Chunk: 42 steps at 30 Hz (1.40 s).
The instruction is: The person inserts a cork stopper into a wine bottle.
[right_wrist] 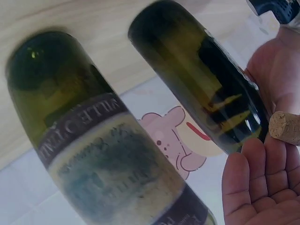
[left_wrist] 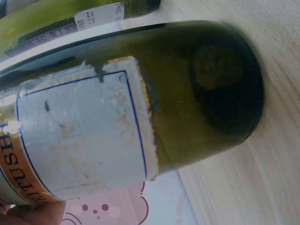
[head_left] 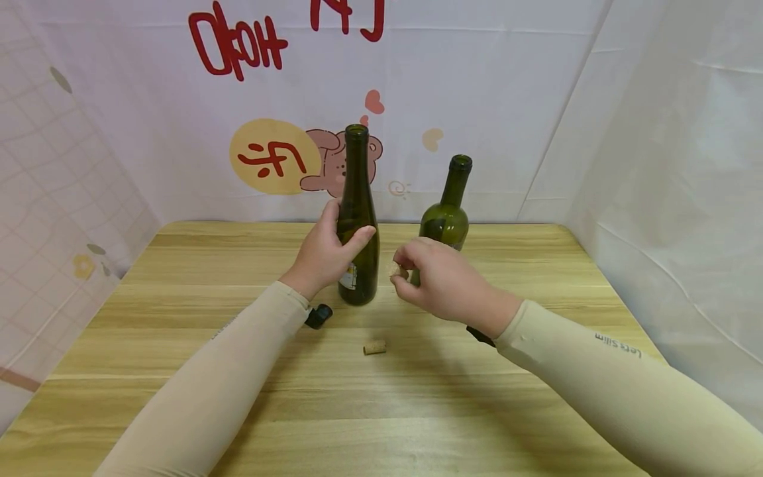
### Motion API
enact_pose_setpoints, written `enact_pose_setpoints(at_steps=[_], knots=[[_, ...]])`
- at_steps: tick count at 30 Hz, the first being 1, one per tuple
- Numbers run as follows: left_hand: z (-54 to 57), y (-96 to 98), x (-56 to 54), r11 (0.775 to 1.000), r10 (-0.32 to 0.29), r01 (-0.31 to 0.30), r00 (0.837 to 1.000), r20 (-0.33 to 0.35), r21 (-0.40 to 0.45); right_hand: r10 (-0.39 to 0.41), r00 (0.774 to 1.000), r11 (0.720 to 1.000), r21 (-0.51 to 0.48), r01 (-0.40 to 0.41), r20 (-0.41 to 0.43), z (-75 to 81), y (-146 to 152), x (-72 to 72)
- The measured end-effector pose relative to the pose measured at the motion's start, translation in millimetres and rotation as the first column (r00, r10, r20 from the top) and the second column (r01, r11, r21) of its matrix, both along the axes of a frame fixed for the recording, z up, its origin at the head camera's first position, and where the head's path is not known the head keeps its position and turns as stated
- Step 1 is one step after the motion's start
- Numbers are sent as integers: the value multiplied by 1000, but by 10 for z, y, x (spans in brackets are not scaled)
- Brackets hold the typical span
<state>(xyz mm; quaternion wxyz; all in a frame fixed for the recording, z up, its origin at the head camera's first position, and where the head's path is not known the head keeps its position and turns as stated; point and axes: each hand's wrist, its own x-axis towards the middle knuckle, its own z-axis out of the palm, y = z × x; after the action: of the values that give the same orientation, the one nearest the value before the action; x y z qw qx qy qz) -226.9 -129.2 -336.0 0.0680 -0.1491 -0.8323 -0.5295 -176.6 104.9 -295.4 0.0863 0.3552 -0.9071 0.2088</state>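
- Thumb on one side and fingers around the other, the left hand grips the tall bottle by its body; the right hand pinches a cork between thumb and forefinger, while its other fingers lie fairly straight in the right wrist view.
- That tall bottle stands upright with its base on the table, its mouth facing up and no stopper in it (the torn lower edge of its label fills much of the left wrist view).
- Its neighbour, the shorter bottle, stands upright farther right, partly hidden behind the right hand; no hand grips it, and its mouth is unstoppered too.
- The pinched cork is just beside the tall bottle's body, apart from the glass and well below the mouth.
- Another cork, the loose cork, lies on its side on the wood, nearer the person than both bottles and untouched.
- Done, judging by how things lie: one bottle is steadied, and one of the two visible corks is up off the table in a pinch.
- Left, by the same reading: neither neck has a cork in it, the held one is not at any mouth, and its twin has no hand on it, so the work looks to be at an early stage.
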Motion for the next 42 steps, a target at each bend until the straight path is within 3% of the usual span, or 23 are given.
enact_pose_setpoints(at_steps=[29,42], knots=[[-4,3,-11,1000,6,-6,1000,4,-3,-49,996,999,-24,47,-69,361,-125,-76],[-7,11,-9,1000,10,-10,1000,4,-2,-58,997,997,-54,56,-52,499,-157,-155]])
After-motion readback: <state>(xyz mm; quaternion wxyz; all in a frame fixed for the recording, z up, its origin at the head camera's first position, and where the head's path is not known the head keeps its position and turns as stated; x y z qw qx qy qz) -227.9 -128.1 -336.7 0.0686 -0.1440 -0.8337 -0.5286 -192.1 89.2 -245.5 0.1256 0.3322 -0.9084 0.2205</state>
